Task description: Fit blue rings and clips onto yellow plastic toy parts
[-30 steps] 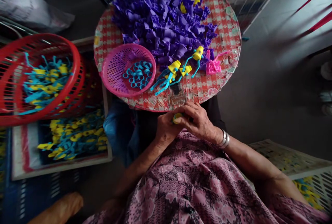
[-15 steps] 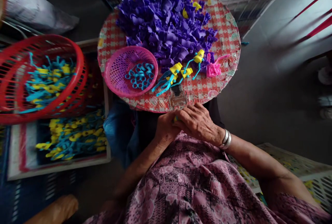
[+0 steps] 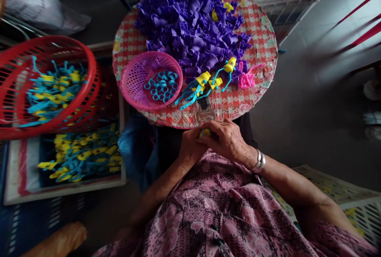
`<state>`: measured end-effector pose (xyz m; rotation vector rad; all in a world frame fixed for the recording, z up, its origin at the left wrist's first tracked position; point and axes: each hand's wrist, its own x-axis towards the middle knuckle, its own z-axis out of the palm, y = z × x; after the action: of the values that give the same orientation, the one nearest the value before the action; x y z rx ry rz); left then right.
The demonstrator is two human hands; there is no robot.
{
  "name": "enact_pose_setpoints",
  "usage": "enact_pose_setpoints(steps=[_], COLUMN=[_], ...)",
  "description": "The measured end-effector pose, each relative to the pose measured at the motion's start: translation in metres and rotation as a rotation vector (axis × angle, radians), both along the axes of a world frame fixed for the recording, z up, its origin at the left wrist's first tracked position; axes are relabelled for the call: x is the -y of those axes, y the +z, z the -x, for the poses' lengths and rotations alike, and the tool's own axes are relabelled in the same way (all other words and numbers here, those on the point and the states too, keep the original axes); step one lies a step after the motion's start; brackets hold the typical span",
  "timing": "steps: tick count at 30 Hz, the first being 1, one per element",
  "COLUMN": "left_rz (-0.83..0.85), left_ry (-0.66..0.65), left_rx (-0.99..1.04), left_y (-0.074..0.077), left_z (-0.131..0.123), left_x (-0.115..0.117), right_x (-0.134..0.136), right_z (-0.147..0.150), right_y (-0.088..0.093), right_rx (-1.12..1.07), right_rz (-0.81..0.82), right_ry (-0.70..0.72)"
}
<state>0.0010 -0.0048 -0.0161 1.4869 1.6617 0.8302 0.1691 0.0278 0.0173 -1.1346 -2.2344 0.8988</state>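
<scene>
My left hand point(image 3: 190, 145) and my right hand point(image 3: 226, 140) are close together at the near edge of a round board covered in red-checked cloth point(image 3: 256, 38). Both curl around a small yellow and blue plastic piece point(image 3: 205, 132), which is mostly hidden by my fingers. Just beyond them lie several assembled yellow and blue plastic parts point(image 3: 196, 92). A heap of purple plastic parts point(image 3: 190, 30) fills the far half of the board. A pink plastic basket point(image 3: 131, 86) holds blue plastic rings point(image 3: 162, 86).
A pink plastic piece point(image 3: 245, 80) lies on the board at the right. To my left, a tilted red basket point(image 3: 93, 70) and a crate point(image 3: 80, 153) hold yellow-blue parts. White crates stand at the far side point(image 3: 291, 14) and lower right point(image 3: 363, 217).
My hands have shifted only slightly, and more of the small piece's blue and yellow shows than half a second ago. The board and containers have moved slightly in view.
</scene>
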Motion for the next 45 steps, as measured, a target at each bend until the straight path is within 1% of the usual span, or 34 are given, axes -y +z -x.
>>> enact_pose_setpoints(steps=[3,6,8,11,15,18,20,23,28,31,33,36,38,41,45], left_rz=[0.049,0.094,0.129,0.195,0.24,0.225,0.207,0.193,0.213,0.225,0.242,0.262,0.264,0.256,0.259], left_ry=[0.037,0.077,0.079,0.073,0.093,0.117,0.125,0.112,0.017,-0.007,0.019,0.059,0.069,0.082,0.12], left_rx=[0.072,0.161,0.203,0.213,0.261,0.3,0.282,0.236,0.21,0.271,0.308,0.298,0.285,0.266,0.249], left_y=[-0.005,-0.008,-0.007,-0.001,0.004,0.001,-0.002,-0.006,-0.006,-0.004,-0.001,0.004,0.008,0.01,0.01], left_z=[0.001,0.002,0.003,0.004,0.0,-0.005,-0.007,-0.006,0.001,0.003,0.002,0.001,0.0,-0.002,-0.005], left_x=[0.002,0.003,0.002,0.0,0.001,0.004,0.005,0.005,0.001,-0.001,-0.002,-0.004,-0.006,-0.009,-0.01], right_x=[0.001,-0.001,-0.002,-0.004,0.001,0.009,0.014,0.017,0.013,0.012,0.013,0.016,0.018,0.021,0.021], right_z=[0.002,0.0,-0.002,-0.004,-0.003,0.0,0.002,0.002,-0.004,-0.007,-0.008,-0.006,-0.005,-0.001,0.003], right_y=[0.0,0.003,0.006,0.007,-0.001,-0.01,-0.014,-0.016,-0.01,-0.009,-0.012,-0.019,-0.026,-0.037,-0.047], right_rx=[-0.019,-0.067,-0.09,-0.1,-0.122,-0.122,-0.113,-0.102,-0.143,-0.236,-0.347,-0.572,-0.681,-0.753,-0.817], right_rz=[0.057,0.082,0.096,0.116,0.08,0.044,0.065,0.123,0.183,0.294,0.411,0.592,0.67,0.712,0.679], right_ry=[-0.023,-0.002,0.007,0.009,-0.028,-0.108,-0.162,-0.203,-0.182,-0.151,-0.159,-0.268,-0.341,-0.385,-0.421])
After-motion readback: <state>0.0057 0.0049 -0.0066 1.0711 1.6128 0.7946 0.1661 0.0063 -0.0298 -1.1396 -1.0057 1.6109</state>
